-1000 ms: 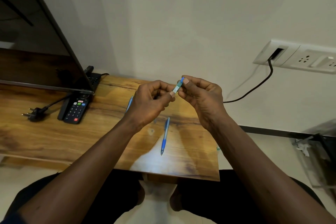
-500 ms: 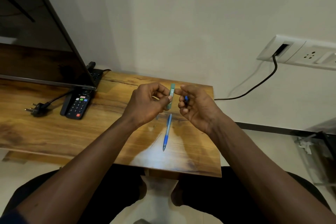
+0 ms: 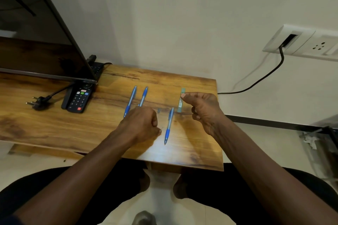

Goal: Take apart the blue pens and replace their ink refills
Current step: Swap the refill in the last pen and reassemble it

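The work surface is a wooden table [image 3: 54, 129] set against a plain white wall. A television [image 3: 36, 42] stands at its far left, with a remote control [image 3: 78, 99] and a loose plug [image 3: 39, 104] just in front of it. A wall socket [image 3: 300, 43] with a black cable [image 3: 265, 76] is at the right.

Three blue pens lie on the table and appear whole. The left pen [image 3: 130, 101] and the middle pen [image 3: 143, 97] lie side by side, just beyond the left hand [image 3: 140, 127]. The near pen [image 3: 168, 126] lies between the two hands, tip toward the near edge. This layout probably keeps the waiting pens in reach but clear of the work.

The right hand [image 3: 205, 109] holds a pale green barrel [image 3: 180, 103] bearing a white label, over the far right of the table. The fingertips [image 3: 183, 95] pinch its far end and the other fingers are curled toward the palm. Whether the barrel's near end touches the table cannot be told. An end grip of this kind likely leaves the bore free for a refill.

The left hand is low, just left of the near pen, with its fingers curled tight. A thin dark sliver [image 3: 161, 128] shows at the thumb and appears pinched. It is too small to identify, but may be a refill or spring.

A small blurred item [image 3: 158, 110] lies on the table between the hands and cannot be identified.

Judged stage: one pen is apart and three are not yet opened.
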`<state>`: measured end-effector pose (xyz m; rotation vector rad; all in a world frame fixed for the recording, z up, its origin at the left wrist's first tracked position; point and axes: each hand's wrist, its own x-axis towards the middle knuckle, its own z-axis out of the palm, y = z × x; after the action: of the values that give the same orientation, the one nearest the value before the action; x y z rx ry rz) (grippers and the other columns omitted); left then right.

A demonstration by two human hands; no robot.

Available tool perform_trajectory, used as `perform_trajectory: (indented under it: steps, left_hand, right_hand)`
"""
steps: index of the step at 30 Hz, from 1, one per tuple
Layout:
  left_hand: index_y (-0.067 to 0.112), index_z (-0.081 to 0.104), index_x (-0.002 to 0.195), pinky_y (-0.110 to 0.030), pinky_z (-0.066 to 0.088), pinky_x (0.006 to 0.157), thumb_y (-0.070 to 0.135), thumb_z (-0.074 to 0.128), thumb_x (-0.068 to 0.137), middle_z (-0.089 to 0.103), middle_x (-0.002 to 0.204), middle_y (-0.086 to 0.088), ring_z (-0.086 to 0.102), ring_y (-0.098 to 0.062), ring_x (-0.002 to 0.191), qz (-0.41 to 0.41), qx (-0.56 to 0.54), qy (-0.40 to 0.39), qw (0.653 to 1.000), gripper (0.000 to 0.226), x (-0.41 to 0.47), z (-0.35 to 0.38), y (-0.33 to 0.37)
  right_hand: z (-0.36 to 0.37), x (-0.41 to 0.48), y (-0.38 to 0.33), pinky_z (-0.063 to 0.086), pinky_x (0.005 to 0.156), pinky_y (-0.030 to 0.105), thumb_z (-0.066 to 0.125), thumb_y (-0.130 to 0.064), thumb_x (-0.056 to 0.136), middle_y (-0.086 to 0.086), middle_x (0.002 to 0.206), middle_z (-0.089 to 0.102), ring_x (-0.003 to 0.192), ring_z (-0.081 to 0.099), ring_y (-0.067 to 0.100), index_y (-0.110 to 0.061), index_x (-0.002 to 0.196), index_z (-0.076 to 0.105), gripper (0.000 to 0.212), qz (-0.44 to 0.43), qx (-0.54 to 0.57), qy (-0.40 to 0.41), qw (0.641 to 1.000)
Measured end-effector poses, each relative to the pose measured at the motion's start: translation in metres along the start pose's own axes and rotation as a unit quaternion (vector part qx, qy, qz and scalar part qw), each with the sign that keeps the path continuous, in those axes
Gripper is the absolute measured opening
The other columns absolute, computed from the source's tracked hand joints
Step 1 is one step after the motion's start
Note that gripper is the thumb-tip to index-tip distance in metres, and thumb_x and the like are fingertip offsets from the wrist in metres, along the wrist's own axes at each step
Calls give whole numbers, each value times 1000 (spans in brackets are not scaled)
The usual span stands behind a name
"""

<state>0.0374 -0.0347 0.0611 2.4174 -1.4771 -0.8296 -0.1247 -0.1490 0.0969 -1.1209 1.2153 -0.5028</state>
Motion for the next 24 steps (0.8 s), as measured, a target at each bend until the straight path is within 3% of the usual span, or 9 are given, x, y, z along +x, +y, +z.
perform_trajectory:
  steps: [5, 8, 13, 18, 24]
  left_hand:
    - [24, 74, 77, -38, 62, 82, 35, 89, 82, 72, 76, 8, 68, -10, 79, -9, 44, 16, 999, 19, 2, 11, 6]
    - [21, 76, 82, -40, 62, 85, 24, 85, 85, 75, 83, 3, 71, -15, 84, -10, 65, 19, 998, 10, 5, 10, 7]
    - [19, 70, 90, -39, 62, 83, 20, 79, 87, 71, 90, 0, 68, -19, 88, -7, 102, 4, 995, 10, 7, 12, 12]
    - [23, 61, 78, -38, 61, 77, 27, 79, 87, 67, 81, 2, 66, -17, 81, -11, 110, -17, 994, 20, 7, 12, 14]
    - [17, 78, 79, -34, 62, 73, 28, 80, 86, 77, 77, 3, 72, -10, 77, -23, 19, -33, 999, 13, 8, 7, 5]
  right_hand:
    - [-1, -2, 2, 36, 50, 23, 79, -20, 89, -11, 64, 67, 51, 46, 3, -6, 98, 78, 16, -16, -22, 0, 1000]
    - [-3, -3, 5, 38, 50, 16, 77, -16, 91, -17, 53, 62, 44, 53, -5, -5, 101, 77, 15, -34, -45, -9, 998]
    - [-8, -3, 8, 39, 56, 17, 77, -16, 91, -18, 54, 63, 45, 53, -10, -5, 101, 78, 15, -44, -53, -4, 998]
    - [-9, -3, 8, 38, 57, 20, 77, -17, 91, -19, 53, 63, 44, 53, -10, -7, 100, 78, 13, -41, -55, -2, 998]
    - [-9, -3, 8, 39, 56, 22, 78, -19, 91, -17, 55, 64, 44, 53, -8, -9, 96, 78, 11, -40, -59, -3, 997]
